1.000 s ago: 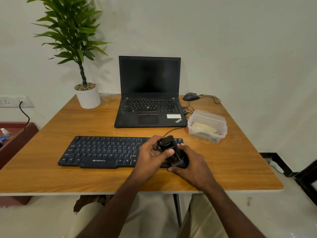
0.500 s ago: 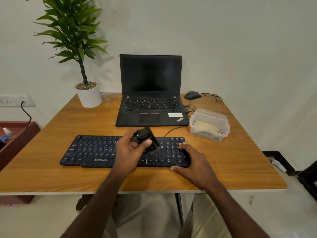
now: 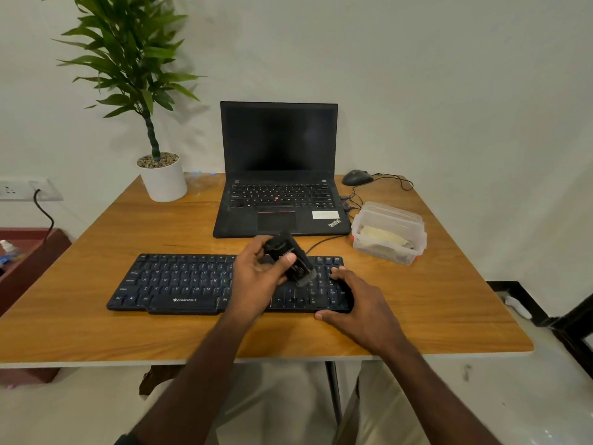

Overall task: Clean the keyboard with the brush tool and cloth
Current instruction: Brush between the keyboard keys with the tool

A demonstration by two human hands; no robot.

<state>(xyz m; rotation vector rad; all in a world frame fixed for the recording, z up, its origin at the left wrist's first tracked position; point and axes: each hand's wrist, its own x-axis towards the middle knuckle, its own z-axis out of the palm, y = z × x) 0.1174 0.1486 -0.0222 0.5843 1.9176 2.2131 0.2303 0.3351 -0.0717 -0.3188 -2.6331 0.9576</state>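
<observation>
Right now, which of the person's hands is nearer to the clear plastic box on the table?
The right hand. It holds the keyboard's right end, the end closest to the clear plastic box. The left hand grips the brush tool over the keys, farther left of the box.

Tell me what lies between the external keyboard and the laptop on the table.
In the head view, mostly bare wooden table separates the keyboard from the laptop. The keyboard's black cable crosses it at the right, and the brush tool in the left hand overlaps the gap.
</observation>
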